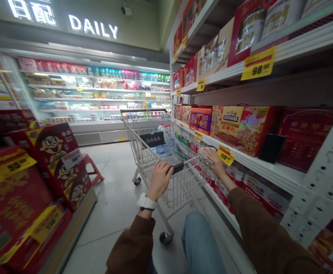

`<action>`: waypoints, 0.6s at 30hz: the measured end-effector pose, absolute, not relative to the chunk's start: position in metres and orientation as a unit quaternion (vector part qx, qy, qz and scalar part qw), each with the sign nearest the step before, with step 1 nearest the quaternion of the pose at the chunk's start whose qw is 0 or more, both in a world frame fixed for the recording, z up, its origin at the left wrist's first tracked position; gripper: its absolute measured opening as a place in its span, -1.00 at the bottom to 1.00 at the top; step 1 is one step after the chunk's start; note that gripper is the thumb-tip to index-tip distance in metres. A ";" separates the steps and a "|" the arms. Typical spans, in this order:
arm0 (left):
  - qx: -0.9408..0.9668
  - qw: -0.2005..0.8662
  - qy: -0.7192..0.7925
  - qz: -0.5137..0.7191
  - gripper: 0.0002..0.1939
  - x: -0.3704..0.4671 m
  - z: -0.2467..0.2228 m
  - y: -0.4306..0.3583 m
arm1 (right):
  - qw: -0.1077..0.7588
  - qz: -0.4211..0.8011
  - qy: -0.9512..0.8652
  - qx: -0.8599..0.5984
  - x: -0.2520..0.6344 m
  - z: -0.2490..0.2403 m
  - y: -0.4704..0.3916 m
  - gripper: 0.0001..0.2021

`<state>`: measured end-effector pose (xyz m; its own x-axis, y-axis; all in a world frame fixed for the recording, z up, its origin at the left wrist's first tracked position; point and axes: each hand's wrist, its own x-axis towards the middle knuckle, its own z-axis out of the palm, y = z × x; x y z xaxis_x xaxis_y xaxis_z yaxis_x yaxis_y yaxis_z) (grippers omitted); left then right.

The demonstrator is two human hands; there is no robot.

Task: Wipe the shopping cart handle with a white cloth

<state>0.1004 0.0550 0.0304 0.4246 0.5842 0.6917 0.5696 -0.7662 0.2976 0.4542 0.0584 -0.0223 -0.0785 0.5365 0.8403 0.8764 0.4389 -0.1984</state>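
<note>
A wire shopping cart [180, 192] stands in front of me, tilted across the aisle, with its black handle nearest. My left hand [160, 179], with a white watch at the wrist, is closed over the left part of the handle [178, 166]. At the cart's right near corner, my right hand [212, 159] presses a pale, crumpled cloth [205, 153] against the wire rim. Its fingers curl over the cloth, so part of it is hidden. Inside the cart lie clear plastic water bottles [161, 146], seen through the wires.
Shelves at the right hold red gift boxes [237, 127], and a black phone [271, 147] leans on one. Wrapped bottle packs [252, 188] fill the lower shelf beside the cart. Stacked red cartons [59, 160] and a red stool [91, 169] stand left. Behind is a lit refrigerated display [103, 131].
</note>
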 end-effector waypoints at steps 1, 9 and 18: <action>0.849 0.010 0.339 0.405 -0.72 0.105 0.032 0.052 | 0.469 -0.167 -0.709 -0.500 0.459 -0.020 0.059 -0.42; 0.872 0.008 0.315 0.375 -0.77 0.153 0.035 0.040 | 0.527 -0.033 -0.672 -0.519 0.476 0.013 0.064 -0.58; 0.870 -0.010 0.314 0.379 -0.73 0.203 0.035 0.025 | 0.476 0.015 -0.719 -0.507 0.446 0.039 0.030 -0.66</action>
<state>0.2033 0.0251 0.0349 0.5156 0.5392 0.6659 0.5538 -0.8027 0.2212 0.4460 0.0301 0.0391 -0.0340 0.7431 0.6684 0.7141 0.4860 -0.5039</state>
